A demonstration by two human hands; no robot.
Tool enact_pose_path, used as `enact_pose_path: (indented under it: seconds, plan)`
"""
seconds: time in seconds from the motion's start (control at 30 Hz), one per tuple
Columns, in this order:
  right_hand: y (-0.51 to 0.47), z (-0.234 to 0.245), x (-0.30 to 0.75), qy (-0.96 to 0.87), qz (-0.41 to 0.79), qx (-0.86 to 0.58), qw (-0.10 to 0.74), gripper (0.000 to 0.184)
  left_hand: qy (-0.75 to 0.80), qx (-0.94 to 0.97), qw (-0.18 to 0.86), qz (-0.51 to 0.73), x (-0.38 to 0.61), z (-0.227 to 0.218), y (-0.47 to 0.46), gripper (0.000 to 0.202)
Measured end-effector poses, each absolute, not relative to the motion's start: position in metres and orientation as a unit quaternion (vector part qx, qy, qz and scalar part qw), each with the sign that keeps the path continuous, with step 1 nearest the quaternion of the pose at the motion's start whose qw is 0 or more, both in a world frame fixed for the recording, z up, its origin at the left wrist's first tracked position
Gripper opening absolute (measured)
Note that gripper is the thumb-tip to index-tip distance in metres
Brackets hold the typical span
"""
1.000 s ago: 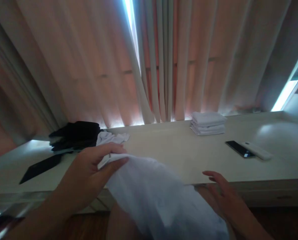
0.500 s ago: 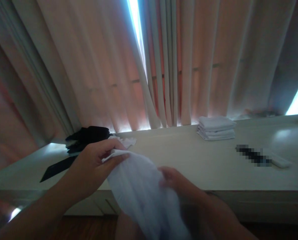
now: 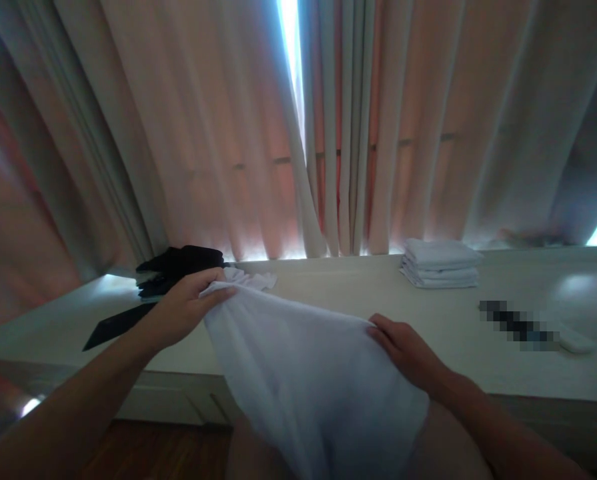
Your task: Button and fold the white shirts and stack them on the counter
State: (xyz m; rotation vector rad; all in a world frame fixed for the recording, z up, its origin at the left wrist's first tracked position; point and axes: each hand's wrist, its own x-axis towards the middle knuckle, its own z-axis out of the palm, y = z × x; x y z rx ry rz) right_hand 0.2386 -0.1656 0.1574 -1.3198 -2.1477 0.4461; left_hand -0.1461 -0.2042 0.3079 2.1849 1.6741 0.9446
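A white cloth hangs in front of me, its top edge drawn out between my two hands. My left hand pinches the upper left corner between thumb and fingers. At the right end of that edge, my right hand grips the fabric the same way. The lower part of the cloth drapes down past the counter's front edge, over my legs, and runs out of view at the bottom. Whether it is a garment or a plain piece of cloth, I cannot tell.
On the pale counter, a stack of folded white cloths stands at the back right. Black folded fabric and a crumpled white cloth lie at the back left, near a flat dark item. Curtains hang behind.
My right hand has moved right and slightly up, my left hand a little left, so the cloth's top edge is now spread wider. The view has shifted slightly.
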Motion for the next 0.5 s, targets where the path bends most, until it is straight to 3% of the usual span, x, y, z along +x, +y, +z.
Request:
enact_pose_path:
  seconds: [0.23, 0.5]
  plan:
    - [-0.161, 0.251, 0.287, -0.843, 0.075, -0.486, 0.218, 0.032, 0.518, 0.749, 0.239, 0.337, -0.151, 0.286, -0.171, 0.033]
    - [-0.162, 0.273, 0.315, -0.842, 0.069, -0.506, 0.174, 0.034, 0.509, 0.740, 0.286, 0.333, -0.134, 0.277, -0.162, 0.029]
